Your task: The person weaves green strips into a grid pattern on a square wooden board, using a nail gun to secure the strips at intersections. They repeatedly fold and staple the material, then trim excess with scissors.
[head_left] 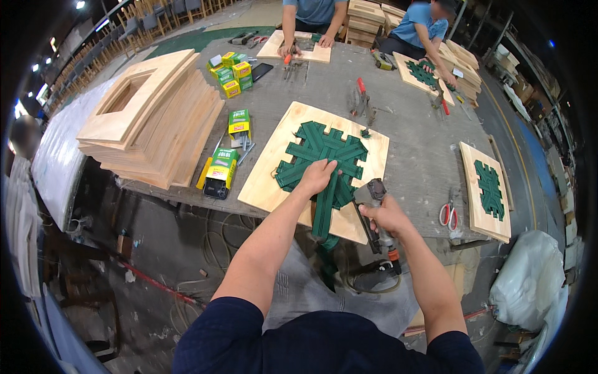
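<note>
A square plywood panel (280, 146) lies in front of me on the table, with green elastic webbing (324, 149) woven across its middle. My left hand (319, 176) is on the webbing, fingers closed at a strap (324, 215) that runs toward me and hangs past the panel's near edge. My right hand (387, 217) grips a pneumatic staple gun (375, 189) by its handle. The gun's head is beside the panel's right near edge, and an orange fitting shows at its lower end. The panel's opening, if it has one, is hidden beneath the webbing.
A tall stack of panels (134, 134) stands left. Staple boxes (239, 124) and a black phone (216, 188) lie near it. Right are scissors (448, 215) and a webbed panel (486, 187). Pincers (361, 103) lie beyond my panel. Two people (311, 15) work across the table.
</note>
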`<state>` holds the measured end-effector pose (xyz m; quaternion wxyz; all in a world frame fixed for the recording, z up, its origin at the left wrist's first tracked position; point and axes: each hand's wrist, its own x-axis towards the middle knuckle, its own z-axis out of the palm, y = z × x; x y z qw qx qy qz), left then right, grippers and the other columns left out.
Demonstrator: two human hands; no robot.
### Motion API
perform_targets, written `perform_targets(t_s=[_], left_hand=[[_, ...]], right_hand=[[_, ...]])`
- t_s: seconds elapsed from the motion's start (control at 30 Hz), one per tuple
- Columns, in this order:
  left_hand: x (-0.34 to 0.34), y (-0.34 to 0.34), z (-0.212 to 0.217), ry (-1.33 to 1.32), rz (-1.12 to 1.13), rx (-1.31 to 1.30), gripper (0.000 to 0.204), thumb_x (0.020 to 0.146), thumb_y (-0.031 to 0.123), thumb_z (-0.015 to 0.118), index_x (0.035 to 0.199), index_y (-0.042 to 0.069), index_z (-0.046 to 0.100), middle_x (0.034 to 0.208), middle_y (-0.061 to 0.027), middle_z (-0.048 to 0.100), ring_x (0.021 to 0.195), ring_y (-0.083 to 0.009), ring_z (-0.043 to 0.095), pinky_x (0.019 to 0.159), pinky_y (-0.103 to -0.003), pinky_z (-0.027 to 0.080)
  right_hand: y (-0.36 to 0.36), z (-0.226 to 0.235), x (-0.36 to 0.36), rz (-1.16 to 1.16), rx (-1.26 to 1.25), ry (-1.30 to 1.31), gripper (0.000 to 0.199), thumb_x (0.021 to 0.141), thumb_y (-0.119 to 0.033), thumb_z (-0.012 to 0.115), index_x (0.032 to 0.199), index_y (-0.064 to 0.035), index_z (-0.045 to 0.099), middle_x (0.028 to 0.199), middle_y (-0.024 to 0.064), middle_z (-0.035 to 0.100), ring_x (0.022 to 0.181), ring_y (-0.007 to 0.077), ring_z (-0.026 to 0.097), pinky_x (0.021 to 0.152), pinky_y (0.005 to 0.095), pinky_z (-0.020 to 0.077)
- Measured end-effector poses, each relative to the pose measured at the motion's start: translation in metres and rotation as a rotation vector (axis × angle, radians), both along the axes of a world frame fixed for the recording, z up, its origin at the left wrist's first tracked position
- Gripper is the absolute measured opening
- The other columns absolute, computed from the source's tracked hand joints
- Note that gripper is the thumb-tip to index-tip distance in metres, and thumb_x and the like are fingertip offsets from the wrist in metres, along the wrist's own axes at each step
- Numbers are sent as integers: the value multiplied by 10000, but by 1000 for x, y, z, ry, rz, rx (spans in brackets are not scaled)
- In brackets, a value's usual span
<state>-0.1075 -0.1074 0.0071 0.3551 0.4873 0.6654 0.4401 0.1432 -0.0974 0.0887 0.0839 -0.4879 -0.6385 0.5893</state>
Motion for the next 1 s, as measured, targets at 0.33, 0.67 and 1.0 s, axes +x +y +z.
perform_targets(t_s=[0.33, 0.67, 1.0], left_hand=[[-4, 6, -6, -51, -19, -58, 437, 1085, 379, 485, 1074, 28, 745, 1041, -103, 780, 971, -270, 717, 912, -382, 523], [-1, 6, -1, 6, -15, -55, 443, 1078, 389, 486, 1071, 31, 747, 1060, -144, 772, 1010, -327, 704, 915, -412, 514], [5, 4, -2, 127, 80, -10, 478, 1067, 397, 468, 995, 7, 735, 983, -158, 768, 987, -372, 697, 898, -469, 516]], right_hand=[[3, -3, -5, 68, 4, -74, 283, 894, -148, 777, 1067, 17, 625, 761, 55, 652, 494, 118, 545, 450, 315, 436], [-9, 6, -17, 97, -18, -98, 247, 888, -147, 776, 1015, 8, 631, 723, 40, 637, 496, 118, 556, 460, 316, 442], [-3, 3, 1, -5, -85, 76, 290, 898, -155, 775, 1086, 10, 629, 798, 60, 654, 541, 148, 593, 456, 318, 449]])
